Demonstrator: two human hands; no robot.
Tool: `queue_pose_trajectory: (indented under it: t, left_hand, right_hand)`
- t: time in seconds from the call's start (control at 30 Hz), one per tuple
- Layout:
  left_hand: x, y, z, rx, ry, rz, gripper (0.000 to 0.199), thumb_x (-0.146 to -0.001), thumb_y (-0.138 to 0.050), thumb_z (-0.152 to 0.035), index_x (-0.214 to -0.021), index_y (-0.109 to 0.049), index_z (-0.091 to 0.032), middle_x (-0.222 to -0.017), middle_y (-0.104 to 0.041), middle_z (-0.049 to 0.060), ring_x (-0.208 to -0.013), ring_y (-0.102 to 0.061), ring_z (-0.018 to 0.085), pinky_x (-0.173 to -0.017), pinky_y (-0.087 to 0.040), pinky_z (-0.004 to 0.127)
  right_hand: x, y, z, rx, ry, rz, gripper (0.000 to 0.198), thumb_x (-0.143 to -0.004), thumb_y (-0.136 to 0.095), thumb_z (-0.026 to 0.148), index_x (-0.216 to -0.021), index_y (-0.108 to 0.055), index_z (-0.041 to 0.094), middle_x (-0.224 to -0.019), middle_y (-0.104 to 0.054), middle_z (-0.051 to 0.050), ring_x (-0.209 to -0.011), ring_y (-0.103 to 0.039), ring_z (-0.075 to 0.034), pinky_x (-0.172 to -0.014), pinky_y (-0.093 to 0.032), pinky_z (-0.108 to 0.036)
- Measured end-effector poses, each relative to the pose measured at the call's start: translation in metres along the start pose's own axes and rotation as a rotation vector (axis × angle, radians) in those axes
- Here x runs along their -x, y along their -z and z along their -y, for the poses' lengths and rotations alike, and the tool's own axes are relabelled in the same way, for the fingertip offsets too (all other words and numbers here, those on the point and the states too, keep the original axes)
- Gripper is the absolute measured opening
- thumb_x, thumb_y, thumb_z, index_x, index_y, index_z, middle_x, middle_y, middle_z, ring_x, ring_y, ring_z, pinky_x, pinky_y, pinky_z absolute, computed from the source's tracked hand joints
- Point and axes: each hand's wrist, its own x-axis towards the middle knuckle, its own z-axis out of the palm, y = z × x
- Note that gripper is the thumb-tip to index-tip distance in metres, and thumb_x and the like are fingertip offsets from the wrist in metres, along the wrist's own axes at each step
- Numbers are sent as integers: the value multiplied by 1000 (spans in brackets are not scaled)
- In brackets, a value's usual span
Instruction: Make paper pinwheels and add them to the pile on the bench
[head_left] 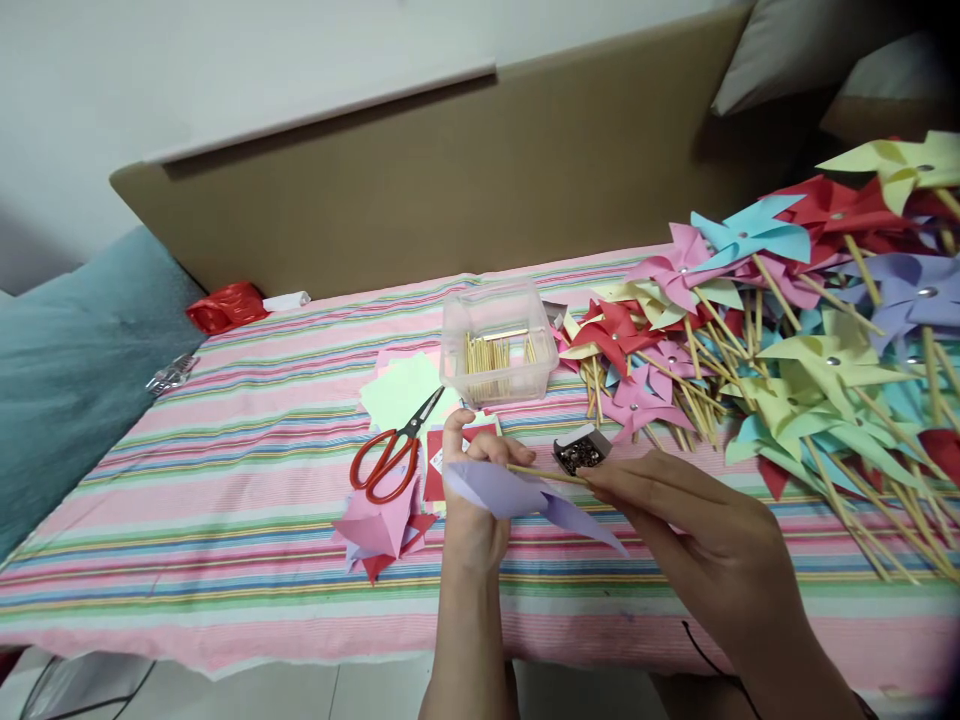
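My left hand [480, 500] holds a purple paper pinwheel [517, 495], its blades turned toward me and hiding part of the palm and fingers. A thin wooden stick [551, 474] runs from behind the paper to my right hand [690, 520], whose fingertips pinch its right end. Just beyond the stick stands a small open box of dark metal pins [581, 452]. Red-handled scissors [390, 458] lie left of my left hand, their blades over pale green paper sheets [401, 390].
A clear plastic box [499, 385] with short wooden sticks stands behind my hands. Finished pinwheels [832, 365] in many colours are heaped at the right. Cut paper pieces [382, 530] lie below the scissors. A red plastic bag [229, 307] rests at the far left on the striped cloth [225, 480].
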Motion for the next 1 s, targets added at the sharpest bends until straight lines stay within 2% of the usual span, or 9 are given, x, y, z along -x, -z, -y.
queue_pose_trajectory:
  t: [0.17,0.5,0.67,0.87,1.0]
  left_hand:
    - [0,-2,2,6,-12,-34,55,-59,-86,-31,-101,-51,-29,-52,-55,-13,-58,-63,8,-72,-53,21]
    - [1,0,3,48,-21,-33,39,-66,-82,-31,-94,-56,-28,-55,-56,-12,-53,-59,6,-68,-53,21]
    - [2,-1,1,56,-22,-25,32,-69,-80,-33,-94,-60,-29,-59,-61,-10,-59,-62,9,-71,-54,25]
    - [1,-6,-1,96,11,-40,28,-69,-80,-31,-88,-60,-27,-48,-53,-10,-66,-60,9,-73,-52,22]
    - [1,-8,1,56,5,-59,29,-69,-79,-35,-89,-59,-28,-47,-50,-10,-73,-62,10,-88,-50,28]
  right_hand:
    - [-2,0,2,-19,28,2,32,-87,-54,3,-108,-70,21,-95,-72,-5,-86,-66,-15,-72,-55,-25]
    - [-2,-1,2,-26,74,28,41,-84,-56,-1,-116,-67,22,-100,-72,-5,-87,-65,-16,-72,-54,-28]
    - [0,-2,0,-29,80,39,40,-84,-56,-1,-116,-66,21,-101,-72,-5,-88,-64,-17,-73,-53,-29]
    - [-1,-1,3,-31,84,35,42,-84,-56,-4,-118,-65,20,-102,-70,-5,-89,-63,-15,-73,-52,-28]
    - [0,-2,2,-17,94,-3,40,-83,-57,-4,-115,-66,19,-100,-70,-6,-89,-63,-15,-74,-52,-29]
